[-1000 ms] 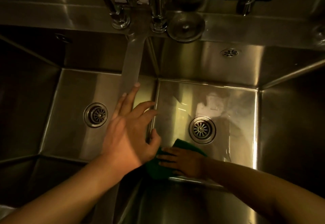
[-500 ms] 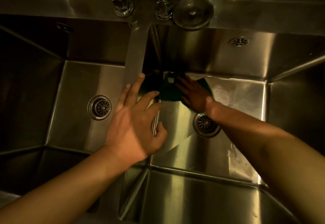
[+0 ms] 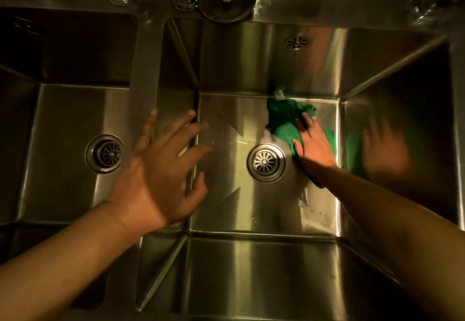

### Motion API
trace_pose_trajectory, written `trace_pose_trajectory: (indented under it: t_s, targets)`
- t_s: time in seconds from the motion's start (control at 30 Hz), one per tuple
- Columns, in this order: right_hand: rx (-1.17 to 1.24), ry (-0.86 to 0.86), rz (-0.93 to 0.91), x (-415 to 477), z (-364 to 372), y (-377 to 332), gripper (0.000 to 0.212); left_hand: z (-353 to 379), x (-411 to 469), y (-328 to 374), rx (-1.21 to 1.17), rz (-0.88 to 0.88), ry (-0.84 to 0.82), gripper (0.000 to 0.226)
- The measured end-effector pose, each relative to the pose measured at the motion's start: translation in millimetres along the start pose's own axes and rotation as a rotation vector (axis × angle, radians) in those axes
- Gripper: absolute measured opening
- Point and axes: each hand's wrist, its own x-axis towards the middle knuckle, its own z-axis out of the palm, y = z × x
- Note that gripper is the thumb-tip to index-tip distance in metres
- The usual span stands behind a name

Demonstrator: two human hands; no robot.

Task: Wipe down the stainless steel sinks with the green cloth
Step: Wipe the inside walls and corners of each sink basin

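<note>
Right hand pushes the cloth in the back right corner of the right sink.

The right hand lies flat on the cloth with straight fingers, pressing it down and not grabbing it. The cloth is on the sink floor, touching the back wall and close to the right side. It sticks out past the fingertips, and its long side runs from the back wall toward the person. The drain is just to the left of the hand. I think the rest of the floor to wipe lies left and toward the person. The left hand is open with fingers spread, over the divider, well apart from the cloth. I cannot tell if it touches the steel. The left sink has no cloth in it.
</note>
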Motion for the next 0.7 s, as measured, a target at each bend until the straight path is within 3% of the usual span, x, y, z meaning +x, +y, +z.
trace_pose_trajectory:
  t_s: [0.17, 0.27, 0.33, 0.57, 0.7]
  targets:
    - [0.003, -0.005, 0.118, -35, 11, 15, 0.06, 5, -1, -3, -0.145, -0.005, 0.064, 0.042]
    - [0.042, 0.052, 0.092, -64, 22, 9, 0.059, 8, -2, -3, -0.138, -0.021, 0.077, 0.044]
    - [0.057, 0.042, 0.005, -85, 26, 7, 0.061, 8, -1, -3, -0.128, -0.011, 0.068, 0.046]
    - [-0.129, -0.267, -0.414, -137, 56, -7, 0.07, 3, -3, -3, -0.092, 0.03, -0.007, 0.049]
    - [-0.165, -0.376, -0.657, -137, 70, -32, 0.087, 0, -4, -2, -0.109, 0.033, 0.024, 0.044]
